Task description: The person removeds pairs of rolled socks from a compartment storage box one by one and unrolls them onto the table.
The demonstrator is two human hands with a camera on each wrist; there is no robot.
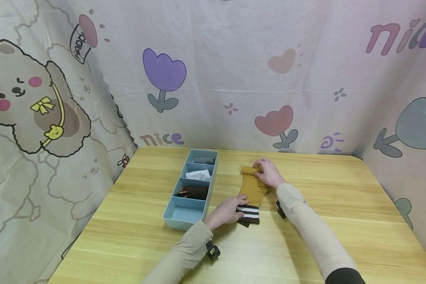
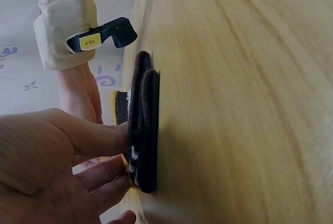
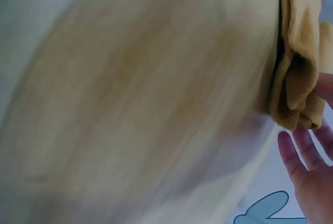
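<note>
Head view: left hand (image 1: 226, 211), fingers extended, steadies mustard socks (image 1: 253, 190); right hand (image 1: 269, 172) pinches their folded end (image 1: 248, 170), best rolled evenly.

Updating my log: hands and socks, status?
Left hand on striped cuff, right hand gripping folded far end. Mustard socks on table, partly folded. Box alongside, seemingly not in the way.

The left hand (image 1: 226, 211) lies with fingers (image 1: 240, 200) extended; the right hand (image 1: 268, 173), farther forward, has its fingers curled.
</note>
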